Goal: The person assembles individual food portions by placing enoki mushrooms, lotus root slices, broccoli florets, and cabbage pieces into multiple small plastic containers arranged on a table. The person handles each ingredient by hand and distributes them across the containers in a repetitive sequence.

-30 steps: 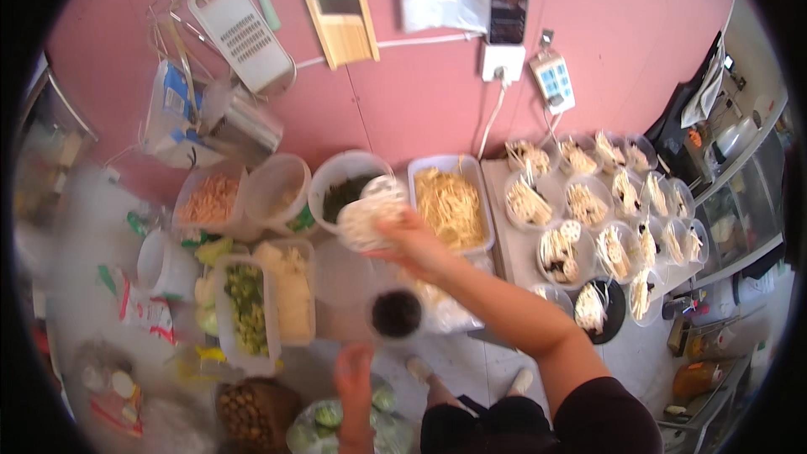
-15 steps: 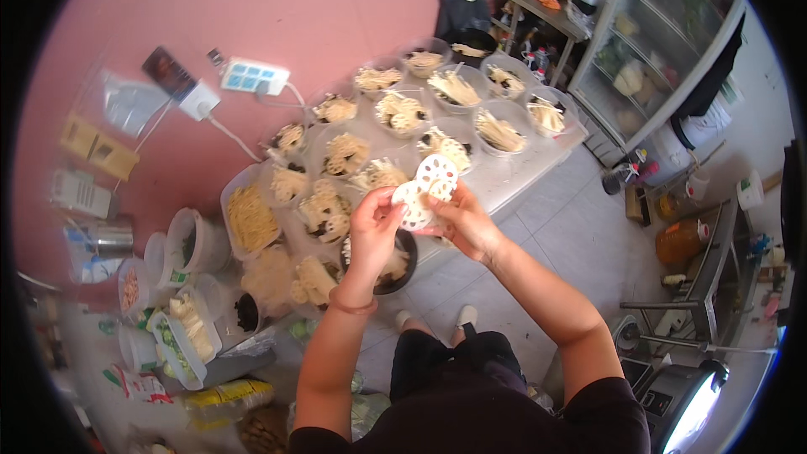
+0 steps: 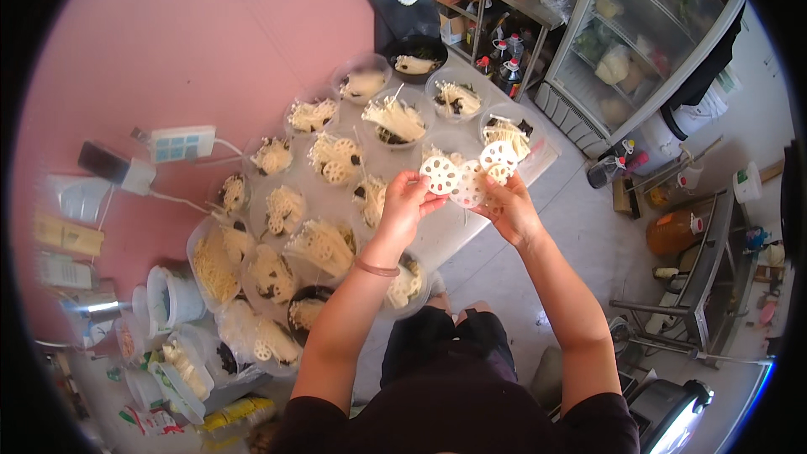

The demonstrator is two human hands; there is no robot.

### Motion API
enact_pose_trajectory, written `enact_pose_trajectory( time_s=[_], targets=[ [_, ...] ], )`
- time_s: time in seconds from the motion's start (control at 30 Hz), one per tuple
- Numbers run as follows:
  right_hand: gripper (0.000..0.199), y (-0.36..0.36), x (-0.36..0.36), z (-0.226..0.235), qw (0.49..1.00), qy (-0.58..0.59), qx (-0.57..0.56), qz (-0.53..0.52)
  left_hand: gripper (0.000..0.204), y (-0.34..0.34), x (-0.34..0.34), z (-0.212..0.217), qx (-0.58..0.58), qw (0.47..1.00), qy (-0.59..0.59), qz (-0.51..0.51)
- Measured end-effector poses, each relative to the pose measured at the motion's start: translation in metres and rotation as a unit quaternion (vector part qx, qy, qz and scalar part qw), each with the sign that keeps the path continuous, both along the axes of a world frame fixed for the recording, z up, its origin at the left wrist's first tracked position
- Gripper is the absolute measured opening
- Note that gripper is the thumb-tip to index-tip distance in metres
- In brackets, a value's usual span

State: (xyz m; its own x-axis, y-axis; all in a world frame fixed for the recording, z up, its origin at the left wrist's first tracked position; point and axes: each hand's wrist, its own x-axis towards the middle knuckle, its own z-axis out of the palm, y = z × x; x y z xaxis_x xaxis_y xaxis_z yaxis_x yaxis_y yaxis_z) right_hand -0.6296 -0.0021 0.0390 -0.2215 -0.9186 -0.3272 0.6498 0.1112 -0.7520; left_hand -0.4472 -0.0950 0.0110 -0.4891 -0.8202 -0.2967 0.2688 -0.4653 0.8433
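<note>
Fanning out perforated lotus root slices (image 3: 440,176) in the head view, two hands hover over the edge of a pale table (image 3: 437,245). The left hand (image 3: 405,203) pinches one slice between thumb and fingers; the right hand (image 3: 510,208) pinches several overlapping ones, the slices lying close together between both. Clear bowls (image 3: 367,120) of thin pale strands and dark pieces crowd the table beyond, with a black bowl (image 3: 434,49) at its far end.
</note>
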Motion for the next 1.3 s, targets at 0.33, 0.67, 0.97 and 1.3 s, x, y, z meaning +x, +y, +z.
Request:
enact_pose_trajectory(
  time_s=[0.33,0.67,0.97,1.3],
  targets=[
    [0.033,-0.038,-0.142,-0.008,0.995,0.023,-0.014,-0.101,0.015,-0.051,-0.091,-0.022,-0.028,0.997,-0.06,0.047],
    [0.041,-0.082,-0.248,-0.01,0.993,0.07,0.04,0.086,0.028,-0.069,-0.193,-0.036,-0.351,0.872,-0.332,0.077],
    [0.045,-0.121,-0.244,-0.017,0.949,0.012,0.047,0.311,0.013,-0.1,-0.242,-0.008,-0.15,0.984,-0.039,0.088],
    [0.047,-0.124,-0.256,-0.019,0.985,-0.027,0.042,0.164,0.029,-0.07,-0.235,-0.026,-0.317,0.887,-0.305,0.141]
  ],
)
